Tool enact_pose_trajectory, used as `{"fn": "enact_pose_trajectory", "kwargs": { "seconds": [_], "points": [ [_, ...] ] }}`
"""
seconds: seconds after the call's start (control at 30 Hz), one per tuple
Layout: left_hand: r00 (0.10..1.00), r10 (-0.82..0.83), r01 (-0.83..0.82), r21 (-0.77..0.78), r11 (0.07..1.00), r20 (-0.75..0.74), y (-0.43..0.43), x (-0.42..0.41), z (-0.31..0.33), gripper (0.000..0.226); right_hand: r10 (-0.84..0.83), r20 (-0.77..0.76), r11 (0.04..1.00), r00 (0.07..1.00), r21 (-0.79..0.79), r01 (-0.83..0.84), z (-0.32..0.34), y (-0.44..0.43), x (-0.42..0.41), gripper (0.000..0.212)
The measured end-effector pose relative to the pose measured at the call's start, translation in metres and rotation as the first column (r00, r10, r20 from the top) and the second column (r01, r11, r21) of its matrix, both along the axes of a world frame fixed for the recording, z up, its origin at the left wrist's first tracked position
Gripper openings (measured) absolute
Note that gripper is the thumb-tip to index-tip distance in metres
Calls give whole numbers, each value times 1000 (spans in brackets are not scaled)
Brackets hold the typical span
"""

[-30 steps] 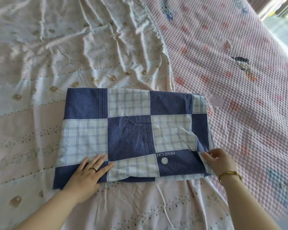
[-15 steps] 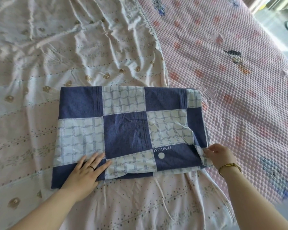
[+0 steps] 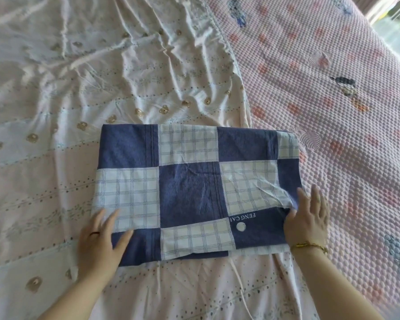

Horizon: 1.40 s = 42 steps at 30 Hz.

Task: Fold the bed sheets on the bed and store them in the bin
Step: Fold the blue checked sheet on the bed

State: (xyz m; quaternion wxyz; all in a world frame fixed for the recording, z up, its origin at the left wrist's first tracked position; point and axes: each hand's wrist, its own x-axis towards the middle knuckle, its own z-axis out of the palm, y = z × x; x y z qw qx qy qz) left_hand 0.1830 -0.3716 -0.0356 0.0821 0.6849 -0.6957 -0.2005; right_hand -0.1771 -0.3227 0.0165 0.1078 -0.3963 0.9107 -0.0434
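Across the bed [image 3: 346, 139], a pink quilted cover fills the right side, and a pale, wrinkled sheet [image 3: 102, 72] printed with small dots lies spread over the left and near parts. On that pale sheet, with its right end reaching onto the quilted cover, rests the checked sheet [image 3: 189, 188], folded into a flat rectangle of dark blue and white-grid squares. The left hand [image 3: 97, 243] lies flat on its near left corner, fingers straight and spread, grasping nothing. The right hand [image 3: 307, 222] rests against the near right edge, fingers extended and relaxed, the thumb touching the fold. A gold bracelet [image 3: 310, 246] circles the right wrist, and a thin ring [image 3: 94, 233] sits on a left finger.
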Motion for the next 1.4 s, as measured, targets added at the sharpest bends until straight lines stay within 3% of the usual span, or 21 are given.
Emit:
{"fn": "enact_pose_trajectory", "kwargs": {
  "seconds": [0.07, 0.13, 0.2, 0.27, 0.3, 0.43, 0.5, 0.57, 0.67, 0.73, 0.97, 1.13, 1.2, 1.27, 1.37, 1.4],
  "points": [
    [926, 376, -373, 171, 912, 14, -8, 8, 5, 63, 262, 40, 965, 964, -1, -262, -13, -14, 46, 53],
    [857, 515, -490, 350, 798, 25, -16, 14, 10, 70, 493, 118, 853, 862, 132, -505, -38, -22, 93, 61],
    [833, 551, -463, 476, 748, -54, -25, 17, 10, 59, 547, 231, 749, 805, 295, -594, -59, -23, 126, 62],
    [821, 563, -444, 519, 731, -90, -32, 19, 12, 56, 498, 352, 685, 793, 401, -608, -56, -26, 139, 79],
    [820, 563, -433, 534, 726, -101, -35, 20, 13, 56, 529, 259, 720, 808, 367, -589, -60, -30, 136, 87],
    [766, 601, -389, 578, 717, -230, -40, 20, 29, 26, 480, 380, 641, 791, 464, -612, -44, -43, 131, 60],
    [699, 635, -382, 579, 720, -329, -38, 21, 37, 23, 430, 403, 705, 808, 409, -579, -30, -51, 139, 61],
    [700, 594, -348, 537, 769, -397, -39, 21, 48, 23, 385, 467, 805, 796, 252, -537, -18, -55, 161, 59],
    [714, 493, -292, 429, 855, -497, -38, 31, 70, 15, 418, 622, 862, 662, -41, -505, 3, -55, 213, 53],
    [732, 450, -293, 359, 886, -513, -35, 44, 84, 17, 430, 681, 868, 592, -132, -479, 11, -52, 242, 48],
    [758, 445, -315, 330, 890, -477, 14, 119, 113, 14, 141, 938, 927, 316, -13, -375, 38, -24, 320, 38],
    [731, 299, -129, 306, 943, -613, 25, 96, 123, 36, 36, 990, 997, 136, -27, -66, 68, -32, 330, 34],
    [694, 195, 62, 328, 943, -693, 23, 81, 123, 40, 19, 989, 1000, 145, -16, -25, 74, -40, 317, 37],
    [655, 126, 258, 377, 889, -745, 25, 66, 116, 47, 36, 968, 999, 247, -34, -10, 73, -43, 301, 36],
    [611, 210, 380, 516, 768, -763, 17, 45, 77, 42, 79, 888, 997, 453, -68, -40, 60, -41, 280, 24],
    [649, 252, 354, 578, 735, -718, 13, 40, 65, 37, 74, 871, 997, 486, -59, -45, 55, -38, 274, 20]
  ]
}}
